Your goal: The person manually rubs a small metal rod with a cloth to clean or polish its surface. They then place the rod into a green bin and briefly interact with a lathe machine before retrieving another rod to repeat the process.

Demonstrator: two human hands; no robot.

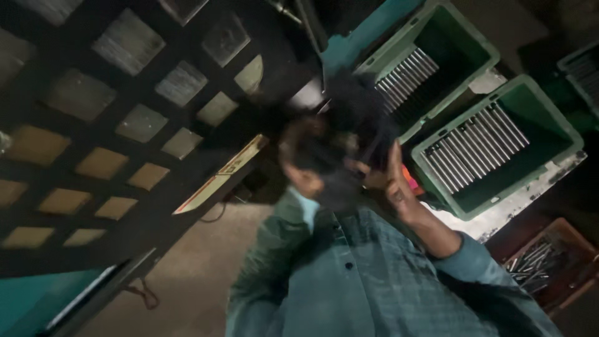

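Note:
The view is tilted and blurred. A person in a blue-grey checked shirt (374,274) fills the lower middle. One of that person's hands (384,175) is raised against their dark hair, fingers bent, and I cannot tell whether it holds anything. Neither my left hand nor my right hand shows anywhere in the head view.
Two green plastic crates (462,37) (561,134) hold rows of bright metal rods (474,146) at the upper right. A brown box (580,249) with loose metal rods sits at the right edge. A dark lattice of square panels (125,125) covers the left. Bare floor (193,274) lies below it.

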